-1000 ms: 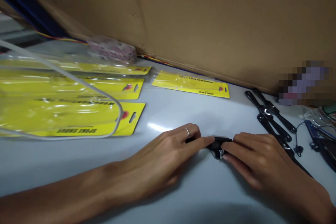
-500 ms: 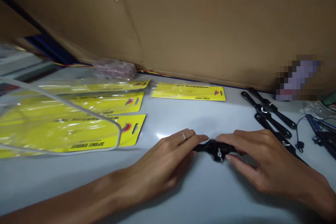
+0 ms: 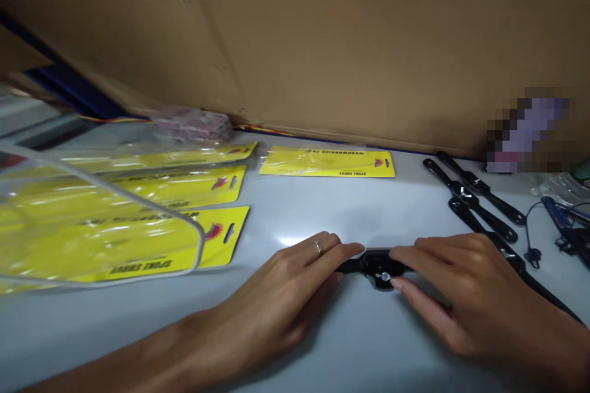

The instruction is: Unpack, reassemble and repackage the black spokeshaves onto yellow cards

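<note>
A black spokeshave (image 3: 378, 263) lies across the front middle of the table, between my two hands. My left hand (image 3: 295, 285), with a ring on one finger, is closed around its left handle. At the right end my right hand (image 3: 461, 291) grips the tool, its index finger on top and its thumb beside a small silver wing nut (image 3: 383, 277). The wings of that nut lie roughly sideways. Both handles are mostly hidden by my fingers. Several more black spokeshaves (image 3: 479, 202) rest on the table to the right, partly behind my right hand.
Yellow printed packs (image 3: 230, 221) with clear plastic lie on the left under a bent white rod (image 3: 138, 193). Another yellow card (image 3: 369, 163) lies at the back. Behind stands a cardboard wall (image 3: 322, 43). A plastic-wrapped bundle (image 3: 191, 126) and a dark cord (image 3: 533, 256) are also there.
The wing nut has turned from nearly upright to roughly sideways, with my right thumb beside it. Both hands still hold the spokeshave. The view has shifted slightly.
</note>
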Tool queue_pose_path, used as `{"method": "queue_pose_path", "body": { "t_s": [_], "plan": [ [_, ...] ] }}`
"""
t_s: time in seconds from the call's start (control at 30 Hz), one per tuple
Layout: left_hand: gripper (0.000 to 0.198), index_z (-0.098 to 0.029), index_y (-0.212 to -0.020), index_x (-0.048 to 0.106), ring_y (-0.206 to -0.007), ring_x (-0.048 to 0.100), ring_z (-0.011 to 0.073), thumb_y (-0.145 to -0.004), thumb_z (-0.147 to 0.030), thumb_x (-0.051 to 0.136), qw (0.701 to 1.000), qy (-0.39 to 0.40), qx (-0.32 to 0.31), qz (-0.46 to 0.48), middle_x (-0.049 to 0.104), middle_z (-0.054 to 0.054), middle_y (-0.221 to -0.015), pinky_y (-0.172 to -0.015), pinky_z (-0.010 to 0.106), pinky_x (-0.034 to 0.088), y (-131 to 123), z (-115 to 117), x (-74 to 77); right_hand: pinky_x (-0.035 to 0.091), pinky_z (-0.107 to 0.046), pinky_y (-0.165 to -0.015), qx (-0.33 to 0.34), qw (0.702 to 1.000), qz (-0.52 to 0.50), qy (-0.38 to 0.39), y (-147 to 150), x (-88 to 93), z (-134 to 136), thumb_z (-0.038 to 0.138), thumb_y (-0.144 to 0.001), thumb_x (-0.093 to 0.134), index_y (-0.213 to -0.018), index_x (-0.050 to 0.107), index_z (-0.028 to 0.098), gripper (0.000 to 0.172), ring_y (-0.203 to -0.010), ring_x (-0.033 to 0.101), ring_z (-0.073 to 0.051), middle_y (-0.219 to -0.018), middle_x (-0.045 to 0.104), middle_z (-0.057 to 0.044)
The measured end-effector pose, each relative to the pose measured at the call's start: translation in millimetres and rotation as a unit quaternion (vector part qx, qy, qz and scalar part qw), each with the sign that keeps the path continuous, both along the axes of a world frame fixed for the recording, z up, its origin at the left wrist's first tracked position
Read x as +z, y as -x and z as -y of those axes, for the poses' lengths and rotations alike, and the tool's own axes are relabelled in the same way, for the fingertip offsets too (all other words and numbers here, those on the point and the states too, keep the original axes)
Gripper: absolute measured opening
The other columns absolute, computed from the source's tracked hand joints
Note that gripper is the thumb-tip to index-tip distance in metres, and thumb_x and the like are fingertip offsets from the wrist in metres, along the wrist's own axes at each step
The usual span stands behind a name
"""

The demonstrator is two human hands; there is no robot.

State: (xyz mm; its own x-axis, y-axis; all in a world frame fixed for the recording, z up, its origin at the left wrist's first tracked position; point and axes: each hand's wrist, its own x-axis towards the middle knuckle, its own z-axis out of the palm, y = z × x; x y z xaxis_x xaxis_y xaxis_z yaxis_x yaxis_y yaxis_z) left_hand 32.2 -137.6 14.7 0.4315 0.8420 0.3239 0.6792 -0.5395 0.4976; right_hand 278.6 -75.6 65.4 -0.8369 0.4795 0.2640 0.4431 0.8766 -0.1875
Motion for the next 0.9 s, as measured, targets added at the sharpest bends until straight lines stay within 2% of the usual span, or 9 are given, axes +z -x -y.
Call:
{"method": "queue_pose_path", "body": {
  "t_s": [0.2,0.3,0.4,0.47,0.6,0.67,0.77,0.8,0.9],
  "plan": [
    [0.043,-0.021,-0.137,0.051,-0.09,0.067,0.0168,-0.097,-0.004,0.044,1.0,-0.008,0.001,0.01,0.068,0.005,-0.107,-0.078,0.027,0.057,0.2,0.0,0.8,0.048,-0.023,-0.067,0.007,0.984,-0.007,0.178,-0.8,0.7,16.3,0.017,-0.089,0.069,-0.079,0.07,0.027,0.015,-0.079,0.069,-0.014,-0.079,0.072,0.006],
    [0.044,-0.021,-0.136,0.05,-0.091,0.067,0.0175,-0.096,-0.003,0.044,1.0,-0.018,0.003,0.007,0.069,0.007,-0.109,-0.079,0.027,0.058,0.2,0.8,1.3,0.047,-0.026,-0.062,-0.03,0.992,-0.045,0.116,-2.5,2.4,10.7,0.014,-0.094,0.058,-0.102,0.073,0.026,0.021,-0.071,0.067,-0.014,-0.083,0.074,0.003],
    [0.045,-0.022,-0.136,0.049,-0.089,0.067,0.0174,-0.095,-0.003,0.045,1.0,-0.02,0.0,0.01,0.069,0.006,-0.106,-0.077,0.027,0.058,0.0,1.2,1.2,0.045,-0.03,-0.06,0.006,0.999,-0.001,0.039,-2.1,2.1,2.4,0.009,-0.093,0.053,-0.129,0.066,0.022,0.04,-0.063,0.065,-0.016,-0.078,0.072,0.001],
    [0.047,-0.022,-0.136,0.049,-0.089,0.066,0.0176,-0.094,-0.002,0.046,1.0,-0.022,-0.004,0.011,0.068,0.006,-0.105,-0.077,0.027,0.058,0.0,1.4,0.6,0.044,-0.032,-0.058,0.03,0.999,0.029,-0.007,-1.3,1.0,-0.4,0.006,-0.09,0.052,-0.122,0.07,0.02,0.038,-0.06,0.064,-0.017,-0.075,0.07,0.001],
    [0.055,-0.021,-0.138,0.048,-0.091,0.067,0.0185,-0.089,0.002,0.045,1.0,-0.024,-0.004,0.014,0.068,0.007,-0.109,-0.079,0.028,0.059,0.3,1.4,-0.8,0.04,-0.034,-0.055,-0.002,0.998,0.015,-0.055,-0.8,0.7,-0.7,0.005,-0.086,0.051,-0.073,0.066,0.02,0.025,-0.054,0.059,-0.018,-0.065,0.063,0.0],
    [0.056,-0.021,-0.138,0.048,-0.092,0.067,0.0191,-0.088,0.002,0.045,1.0,-0.02,-0.006,0.011,0.068,0.007,-0.11,-0.079,0.029,0.059,0.3,1.1,-0.7,0.04,-0.034,-0.055,-0.009,0.999,0.005,-0.052,-0.4,1.0,0.1,0.004,-0.085,0.049,-0.084,0.07,0.019,0.025,-0.055,0.06,-0.017,-0.066,0.065,0.0],
    [0.054,-0.021,-0.137,0.048,-0.089,0.066,0.0189,-0.088,0.001,0.045,1.0,-0.019,-0.009,0.007,0.068,0.006,-0.106,-0.076,0.029,0.059,-0.1,0.8,0.3,0.043,-0.032,-0.057,0.018,0.999,0.01,-0.03,0.7,0.5,1.6,-0.001,-0.085,0.045,-0.131,0.064,0.014,0.051,-0.059,0.063,-0.017,-0.075,0.07,0.001],
    [0.054,-0.021,-0.137,0.048,-0.089,0.066,0.0189,-0.088,0.002,0.045,1.0,-0.02,-0.008,0.006,0.068,0.006,-0.105,-0.076,0.029,0.058,-0.2,0.8,0.6,0.043,-0.032,-0.057,0.026,0.999,0.014,-0.027,1.0,0.2,2.0,-0.002,-0.085,0.044,-0.135,0.061,0.015,0.055,-0.06,0.063,-0.016,-0.077,0.071,0.001],
    [0.054,-0.02,-0.138,0.047,-0.091,0.066,0.019,-0.089,0.002,0.046,1.0,-0.029,-0.003,0.007,0.068,0.007,-0.108,-0.079,0.029,0.058,-0.4,1.2,0.9,0.038,-0.033,-0.053,0.021,0.998,0.004,-0.056,1.1,0.5,1.7,-0.002,-0.083,0.046,-0.093,0.072,0.019,0.035,-0.053,0.057,-0.016,-0.067,0.065,0.0]
  ]
}}
